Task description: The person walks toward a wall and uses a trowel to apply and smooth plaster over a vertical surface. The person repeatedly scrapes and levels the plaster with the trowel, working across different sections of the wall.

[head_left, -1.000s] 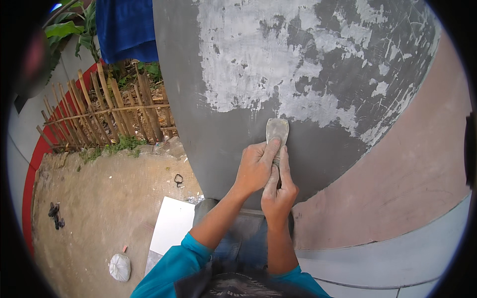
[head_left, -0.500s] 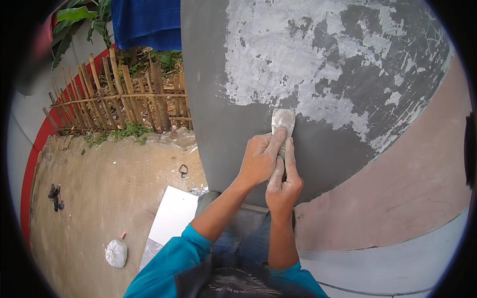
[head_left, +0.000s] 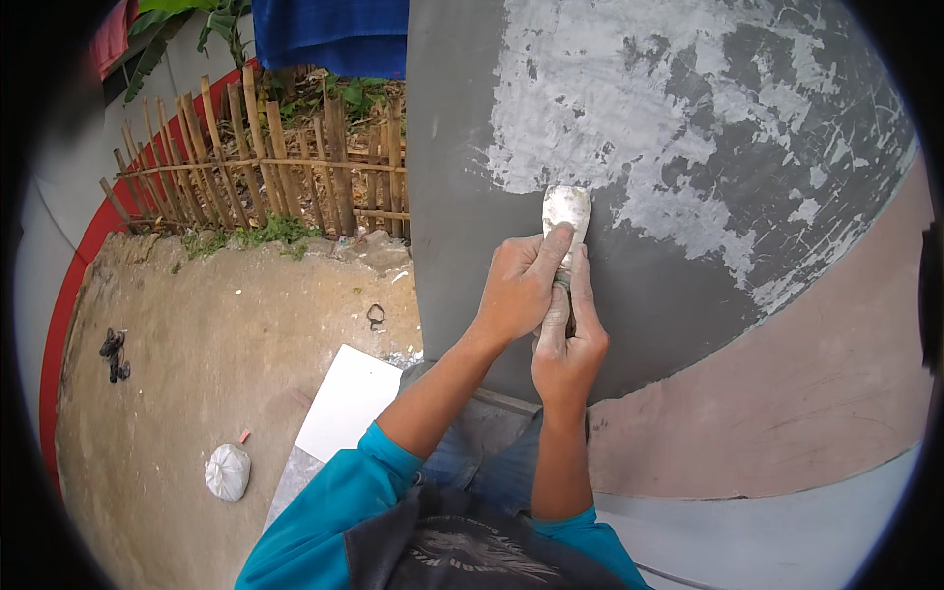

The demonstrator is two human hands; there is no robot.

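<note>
We have a blade pass in hand: the putty knife [head_left: 567, 208], mid-frame, sits with its edge up against the grey wall [head_left: 669, 305], right at the lower border of the whitish patch [head_left: 580, 108] at upper centre-right. Scraping or spreading, we can't tell. Left hand [head_left: 519, 285] is closed, thumb pressed on the base of the blade, fingers curled under. Right hand [head_left: 568, 359], just below, is wrapped round the handle, one finger laid along it. Our judgement: the next move calls for even pressure and a low blade angle, pushing up into the whitish area without gouging.

Versus one second earlier: same two-handed hold. We see the blade higher in the frame and further up the wall against the patch's border; grey now shows just right of the blade, where whitish flecks were. The view has swung too: we find the bamboo fence [head_left: 285, 167], upper left, further right and higher, and the white bag [head_left: 227, 473], lower left, higher.
</note>
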